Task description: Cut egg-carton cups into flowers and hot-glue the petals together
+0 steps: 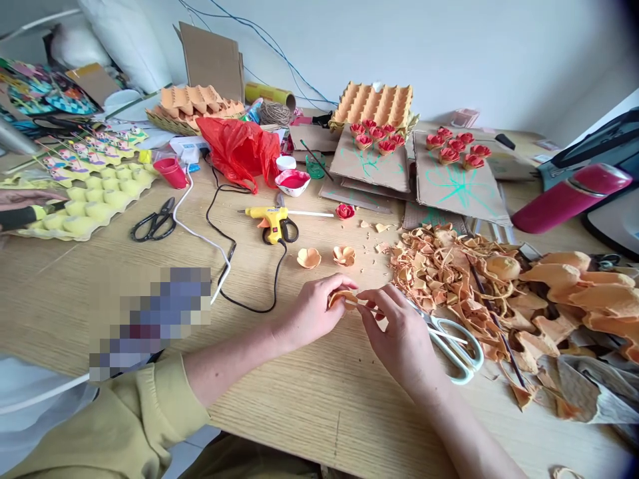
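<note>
My left hand [312, 309] and my right hand [399, 336] meet over the wooden table [299, 412], both pinching one small orange egg-carton piece [342, 299] between their fingertips. White-handled scissors [456, 346] lie just right of my right hand. Two cut orange carton flowers [309, 257] [344, 255] rest on the table a little beyond my hands. A red painted flower [345, 211] sits further back. A heap of orange carton scraps [449, 273] spreads to the right.
A yellow glue gun [272, 219] with a black cord, black scissors [154, 223], a bowl of red paint [292, 181], a red plastic bag [239, 150], cardboard sheets with red flowers [456, 176], egg trays [374, 103] and a pink bottle [572, 196] crowd the back.
</note>
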Motion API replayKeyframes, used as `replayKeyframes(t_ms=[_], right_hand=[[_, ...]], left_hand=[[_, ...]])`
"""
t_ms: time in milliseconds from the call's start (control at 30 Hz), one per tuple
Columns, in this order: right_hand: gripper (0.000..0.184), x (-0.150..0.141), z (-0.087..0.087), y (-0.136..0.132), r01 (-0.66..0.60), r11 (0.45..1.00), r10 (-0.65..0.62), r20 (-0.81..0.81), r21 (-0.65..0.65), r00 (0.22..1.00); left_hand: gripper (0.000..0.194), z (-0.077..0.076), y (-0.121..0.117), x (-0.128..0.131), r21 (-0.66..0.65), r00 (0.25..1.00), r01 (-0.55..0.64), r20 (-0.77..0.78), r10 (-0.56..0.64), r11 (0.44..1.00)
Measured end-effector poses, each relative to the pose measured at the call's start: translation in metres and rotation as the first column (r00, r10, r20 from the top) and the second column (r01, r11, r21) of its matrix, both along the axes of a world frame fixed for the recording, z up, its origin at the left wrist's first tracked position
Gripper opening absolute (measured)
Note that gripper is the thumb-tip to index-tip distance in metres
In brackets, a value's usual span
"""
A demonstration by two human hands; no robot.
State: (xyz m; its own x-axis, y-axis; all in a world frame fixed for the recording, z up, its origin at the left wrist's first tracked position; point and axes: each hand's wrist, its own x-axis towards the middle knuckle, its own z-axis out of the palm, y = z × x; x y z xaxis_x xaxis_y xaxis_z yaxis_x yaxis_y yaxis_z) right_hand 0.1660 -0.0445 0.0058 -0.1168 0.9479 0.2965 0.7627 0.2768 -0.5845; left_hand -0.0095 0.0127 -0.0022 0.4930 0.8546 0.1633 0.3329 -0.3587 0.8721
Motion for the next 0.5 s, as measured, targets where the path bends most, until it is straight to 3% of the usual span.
replayKeyframes(t_ms=[233, 500], right_hand=[[0.023, -0.0006, -0.003, 0.001, -0.005, 1.0, 0.005, 0.008, -0.013, 1.0], [0.024, 0.0001, -0.0039, 0.0005, -0.017, 1.0, 0.017, -0.003, 0.019, 1.0]], left_hand=[[0.041, -0.001, -0.0046, 0.0, 0.048, 1.0, 0.021, -0.023, -0.02, 0.999], [0.034, -0.0007, -0.0057, 0.0011, 0.054, 0.999, 0.009, -0.046, -0.006, 0.999]])
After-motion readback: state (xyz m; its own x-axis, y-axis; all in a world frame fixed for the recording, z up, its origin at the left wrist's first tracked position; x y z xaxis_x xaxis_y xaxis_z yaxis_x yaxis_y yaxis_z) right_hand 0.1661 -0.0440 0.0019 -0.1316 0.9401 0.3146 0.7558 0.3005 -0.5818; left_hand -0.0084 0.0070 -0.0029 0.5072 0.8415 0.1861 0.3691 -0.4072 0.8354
